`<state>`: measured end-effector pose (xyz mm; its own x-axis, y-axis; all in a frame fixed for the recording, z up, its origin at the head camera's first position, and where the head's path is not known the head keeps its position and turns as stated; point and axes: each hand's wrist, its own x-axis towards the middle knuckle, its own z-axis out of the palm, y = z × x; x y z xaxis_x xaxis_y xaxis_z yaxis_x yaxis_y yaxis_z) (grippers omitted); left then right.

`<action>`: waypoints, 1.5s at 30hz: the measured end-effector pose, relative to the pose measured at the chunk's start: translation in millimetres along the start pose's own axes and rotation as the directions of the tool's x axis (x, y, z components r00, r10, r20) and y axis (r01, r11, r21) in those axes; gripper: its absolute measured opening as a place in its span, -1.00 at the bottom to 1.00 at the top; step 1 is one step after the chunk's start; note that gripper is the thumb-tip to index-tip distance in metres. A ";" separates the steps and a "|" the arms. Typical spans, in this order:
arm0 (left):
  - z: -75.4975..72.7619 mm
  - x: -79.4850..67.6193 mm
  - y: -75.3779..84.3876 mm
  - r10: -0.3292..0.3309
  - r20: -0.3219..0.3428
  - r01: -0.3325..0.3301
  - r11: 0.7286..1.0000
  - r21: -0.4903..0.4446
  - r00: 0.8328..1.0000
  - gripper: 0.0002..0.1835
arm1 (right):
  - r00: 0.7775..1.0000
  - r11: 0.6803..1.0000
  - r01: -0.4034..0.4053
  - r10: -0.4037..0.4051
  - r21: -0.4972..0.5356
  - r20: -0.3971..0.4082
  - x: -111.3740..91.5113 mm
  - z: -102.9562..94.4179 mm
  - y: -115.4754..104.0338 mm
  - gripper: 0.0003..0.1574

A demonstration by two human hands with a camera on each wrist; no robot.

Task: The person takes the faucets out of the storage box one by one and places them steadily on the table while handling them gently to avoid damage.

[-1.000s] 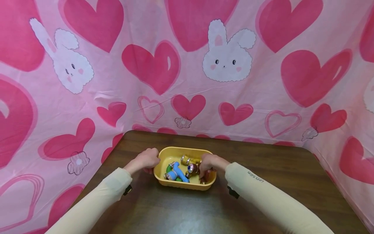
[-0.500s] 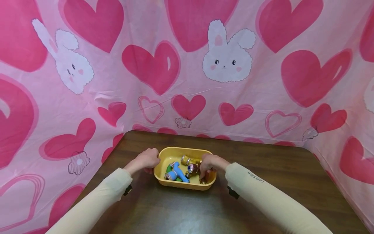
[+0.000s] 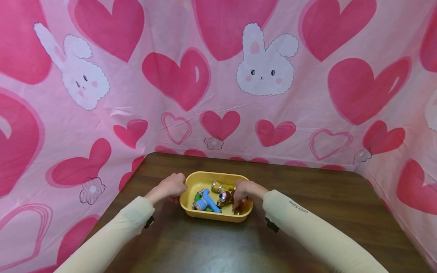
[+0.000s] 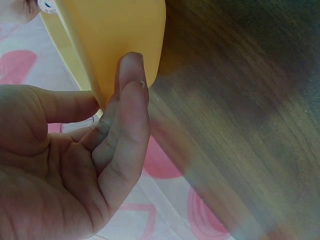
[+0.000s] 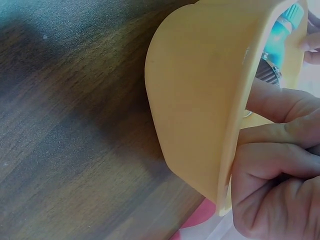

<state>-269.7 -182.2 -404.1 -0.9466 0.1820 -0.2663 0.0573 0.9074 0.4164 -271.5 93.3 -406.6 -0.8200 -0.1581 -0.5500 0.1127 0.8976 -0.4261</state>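
The right hand point(image 3: 244, 190) reaches over the near rim on its own side, finger and thumb dipping inside the yellow, oblong, smooth plastic tub point(image 3: 212, 217), the remaining fingers folded; whether those tips pinch anything I cannot tell. Just left of them, toward the other hand, lies a dark brown, rounded piece with a glittering end point(image 3: 225, 196); that end points away from the right hand, while the body is partly hidden by it, so its full long axis is unclear. A small gold-coloured piece point(image 3: 237, 213) shows just below the same fingertips. Farther left lie a yellow-gold, banded, tubular piece point(image 3: 216, 186), a light-blue, bent, tubular piece point(image 3: 207, 198) slanting down toward the right, and a green, curved piece point(image 3: 197, 196) partly under it. These last two are nearer the left hand point(image 3: 173, 185), which grasps the tub's opposite end, thumb at the rim, fingers along the outer wall. The tub's long axis runs hand to hand across the brown wooden bench point(image 3: 307, 189)
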 end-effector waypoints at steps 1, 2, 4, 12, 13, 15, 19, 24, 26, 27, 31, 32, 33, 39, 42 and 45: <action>0.2 0.4 -0.4 0.000 0.000 0.000 1.000 0.000 1.000 -0.80 | 1.000 1.000 -0.004 0.004 -0.002 -0.005 0.6 0.1 -0.3 -0.56; 0.4 0.9 -0.9 0.001 0.001 -0.001 1.000 -0.003 1.000 -0.80 | 1.000 1.000 -0.005 0.005 -0.001 0.000 1.3 0.3 -0.3 -0.59; 0.4 1.2 -1.1 0.001 -0.001 -0.001 1.000 -0.009 1.000 -0.81 | 1.000 1.000 -0.010 0.010 0.005 -0.016 1.7 0.0 -0.3 -0.51; -0.5 1.1 -1.1 0.001 0.004 -0.001 1.000 -0.011 1.000 -0.81 | 1.000 0.998 -0.004 0.004 0.056 -0.009 1.3 0.4 1.3 -0.57; -0.6 1.4 -1.2 0.000 0.005 0.000 1.000 -0.008 1.000 -0.81 | 1.000 0.998 -0.005 0.006 0.065 -0.013 1.2 0.5 1.3 -0.56; -0.6 1.4 -1.4 -0.003 0.005 0.003 1.000 -0.006 1.000 -0.80 | 1.000 0.998 0.001 0.000 0.056 -0.014 1.7 0.5 1.6 -0.61; -1.5 -0.9 -0.1 0.000 -0.001 0.000 1.000 -0.003 1.000 -0.80 | 1.000 1.000 0.011 -0.011 0.023 -0.013 2.0 -0.3 2.1 -0.75; -0.9 0.7 -1.4 0.003 0.008 -0.003 1.000 -0.021 1.000 -0.79 | 0.999 0.997 -0.001 0.004 0.072 -0.041 1.8 -1.8 4.1 -0.67; 0.1 3.9 -3.5 -0.002 0.017 0.003 1.000 -0.027 1.000 -0.79 | 0.998 0.998 0.010 -0.007 0.056 -0.060 2.8 -2.2 5.1 -0.63; 4.1 12.3 -13.7 0.030 0.017 -0.030 0.999 -0.031 0.999 -0.77 | 0.998 0.998 0.016 -0.012 0.065 -0.060 2.9 -2.6 5.9 -0.63; 4.4 13.9 -14.6 0.028 0.024 -0.027 0.999 -0.029 0.999 -0.79 | 0.996 0.997 0.041 -0.035 0.073 -0.079 2.5 -3.9 7.5 -0.66; 3.8 12.7 -13.6 0.027 0.022 -0.026 0.999 -0.029 0.999 -0.79 | 0.996 0.995 0.045 -0.038 0.087 -0.080 2.1 -4.2 7.8 -0.68; 3.1 10.8 -12.2 0.028 0.020 -0.028 0.999 -0.031 0.999 -0.79 | 0.996 0.993 0.047 -0.039 0.108 -0.075 1.6 -4.3 8.0 -0.70; -3.0 -4.9 3.1 0.008 0.001 -0.008 1.000 -0.010 1.000 -0.81 | 0.995 0.997 0.043 -0.036 0.069 -0.097 2.0 -4.3 6.9 -0.61; -2.6 -4.1 2.7 0.011 0.001 -0.011 1.000 -0.003 1.000 -0.81 | 0.995 0.997 0.037 -0.031 0.060 -0.095 2.1 -5.1 6.7 -0.59; -1.5 -2.0 1.4 0.011 0.003 -0.011 1.000 -0.005 1.000 -0.81 | 0.995 0.998 0.040 -0.035 0.053 -0.093 1.8 -6.1 6.9 -0.54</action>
<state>-268.2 -181.8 -401.6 -0.9449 0.1932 -0.2644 0.0663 0.9036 0.4233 -275.6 101.7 -406.1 -0.8720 -0.1505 -0.4658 0.1093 0.8677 -0.4850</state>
